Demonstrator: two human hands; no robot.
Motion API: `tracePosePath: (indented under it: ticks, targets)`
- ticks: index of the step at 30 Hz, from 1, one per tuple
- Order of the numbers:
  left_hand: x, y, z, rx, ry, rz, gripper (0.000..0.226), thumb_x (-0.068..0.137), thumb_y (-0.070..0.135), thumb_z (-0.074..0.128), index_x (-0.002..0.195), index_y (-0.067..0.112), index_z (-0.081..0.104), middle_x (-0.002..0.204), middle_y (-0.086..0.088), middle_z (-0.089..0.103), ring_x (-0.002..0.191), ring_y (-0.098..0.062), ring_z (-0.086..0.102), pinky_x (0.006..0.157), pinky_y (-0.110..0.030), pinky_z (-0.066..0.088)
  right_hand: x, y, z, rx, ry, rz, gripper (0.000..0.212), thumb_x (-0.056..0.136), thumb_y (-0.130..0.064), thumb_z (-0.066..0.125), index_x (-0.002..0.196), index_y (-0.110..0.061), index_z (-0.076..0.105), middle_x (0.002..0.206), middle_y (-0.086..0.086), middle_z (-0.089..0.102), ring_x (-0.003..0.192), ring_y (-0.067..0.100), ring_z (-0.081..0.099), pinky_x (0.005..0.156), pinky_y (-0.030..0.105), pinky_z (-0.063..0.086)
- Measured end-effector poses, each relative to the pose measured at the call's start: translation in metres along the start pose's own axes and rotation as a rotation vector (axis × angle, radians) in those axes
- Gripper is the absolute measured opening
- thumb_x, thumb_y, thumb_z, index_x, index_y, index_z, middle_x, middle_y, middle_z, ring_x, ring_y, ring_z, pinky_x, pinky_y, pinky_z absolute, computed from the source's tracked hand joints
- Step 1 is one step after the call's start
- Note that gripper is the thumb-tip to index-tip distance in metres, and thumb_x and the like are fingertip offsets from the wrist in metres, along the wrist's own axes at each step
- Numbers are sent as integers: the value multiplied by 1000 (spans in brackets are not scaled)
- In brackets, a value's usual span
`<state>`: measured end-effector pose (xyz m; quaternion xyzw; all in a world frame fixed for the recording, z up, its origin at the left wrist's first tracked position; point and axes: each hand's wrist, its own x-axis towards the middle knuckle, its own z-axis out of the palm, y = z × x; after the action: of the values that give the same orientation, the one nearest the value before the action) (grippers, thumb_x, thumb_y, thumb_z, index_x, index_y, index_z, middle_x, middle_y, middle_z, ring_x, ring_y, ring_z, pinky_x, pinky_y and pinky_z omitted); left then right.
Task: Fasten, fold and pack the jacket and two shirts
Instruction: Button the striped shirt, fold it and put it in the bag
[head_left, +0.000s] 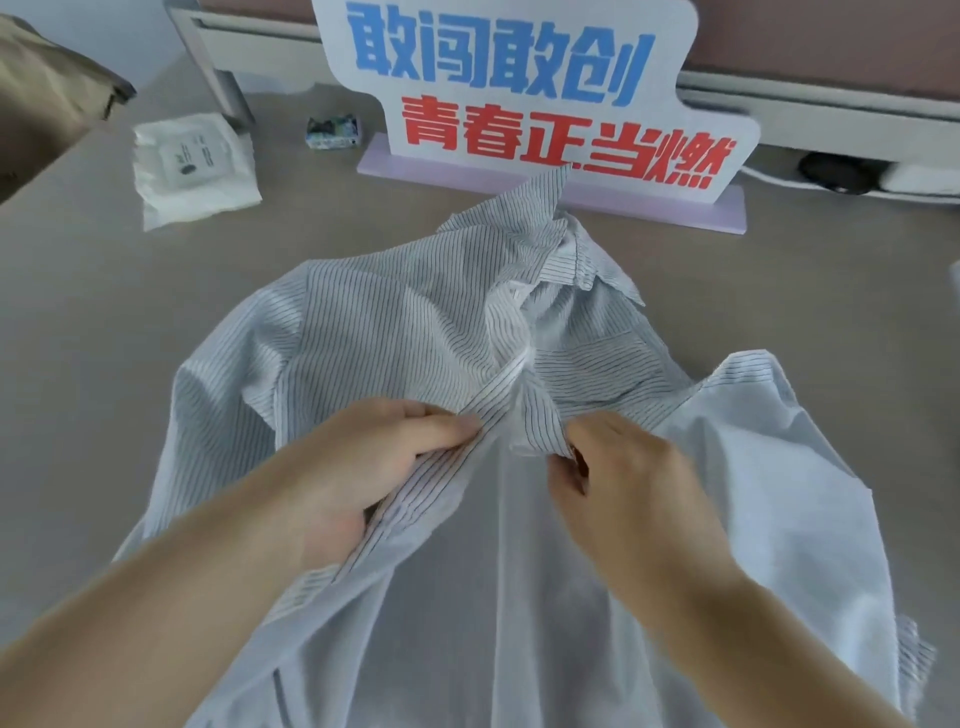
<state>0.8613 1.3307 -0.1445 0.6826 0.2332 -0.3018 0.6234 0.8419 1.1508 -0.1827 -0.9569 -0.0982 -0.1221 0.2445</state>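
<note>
A white shirt with thin dark stripes (395, 322) lies front up on the grey table (104, 322), collar away from me and rumpled. Its lower front hangs open, showing the pale inside. My left hand (363, 467) grips the left front edge of the placket at mid-chest. My right hand (618, 483) pinches the opposite front edge just beside it. The two edges meet between my hands. A brownish garment (47, 98) lies at the far left corner, partly cut off by the frame.
A standing sign with blue and red characters (519, 98) rises just behind the collar. A white plastic packet (192, 166) and a small printed box (332, 134) lie at the back left. A white power strip with a black plug (852, 174) sits at the back right.
</note>
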Motion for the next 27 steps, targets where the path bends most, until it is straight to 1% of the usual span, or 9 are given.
tracePosePath:
  ticks: [4, 8, 10, 12, 15, 18, 21, 25, 27]
  targets:
    - [-11, 3, 9, -109, -35, 57, 19, 69, 24, 70, 82, 12, 76, 80, -13, 73, 69, -22, 68, 66, -29, 52, -8, -13, -5, 175, 53, 25, 45, 81, -20, 62, 59, -27, 23, 51, -12, 25, 47, 11, 28, 42, 23, 25]
    - [-17, 5, 15, -130, 0, 82, 21, 63, 29, 69, 77, 15, 76, 78, -10, 74, 68, -22, 69, 72, -33, 51, -3, -3, -4, 249, 133, -10, 33, 84, -30, 58, 55, -18, 48, 60, -12, 47, 63, 8, 41, 59, 19, 34]
    - [-19, 7, 16, -175, 22, 95, 17, 59, 29, 69, 70, 18, 76, 73, -6, 73, 65, -19, 68, 73, -33, 51, 4, 4, -8, 305, 107, 23, 38, 86, -32, 55, 55, -16, 39, 51, -13, 35, 55, 6, 36, 53, 12, 28]
    - [-20, 9, 16, -206, 45, 111, 15, 59, 28, 68, 67, 19, 77, 73, -5, 73, 66, -17, 69, 77, -34, 51, 9, 12, -13, 275, 7, 37, 32, 81, -30, 61, 56, -12, 51, 49, -8, 46, 56, 11, 43, 56, 11, 31]
    - [-20, 14, 13, -241, 77, 130, 15, 59, 26, 69, 68, 19, 78, 75, -4, 75, 69, -15, 71, 80, -32, 52, 15, 28, -15, 70, -178, 8, 9, 70, -27, 67, 68, -19, 69, 64, -6, 65, 66, 19, 59, 71, 33, 49]
    - [-26, 21, 13, -237, 69, 138, 15, 60, 19, 68, 70, 17, 78, 74, -4, 74, 65, -13, 70, 71, -27, 55, 21, 35, -25, -21, -241, 18, 16, 80, -24, 61, 65, -18, 60, 57, -3, 57, 59, 26, 53, 64, 34, 45]
    - [-39, 30, 13, -221, 45, 135, 17, 77, 5, 62, 85, 12, 76, 80, -6, 75, 66, -13, 70, 63, -20, 56, 30, 19, -44, 123, -228, 76, 14, 91, -20, 52, 78, -22, 46, 72, 5, 65, 61, 28, 49, 58, 33, 36]
    - [-58, 44, 12, -265, 61, 117, 19, 88, 4, 57, 97, 12, 72, 84, -7, 75, 68, -15, 70, 66, -24, 57, 44, -13, -83, 199, -62, 101, 10, 89, -16, 54, 81, -10, 55, 68, 7, 64, 59, 27, 49, 56, 30, 32]
    - [-70, 52, 13, -311, 43, 124, 21, 89, 2, 56, 100, 10, 72, 88, -9, 75, 71, -18, 70, 71, -27, 57, 47, -29, -102, 244, -38, 189, 11, 90, -18, 53, 86, -11, 61, 69, 0, 64, 57, 18, 47, 55, 17, 37]
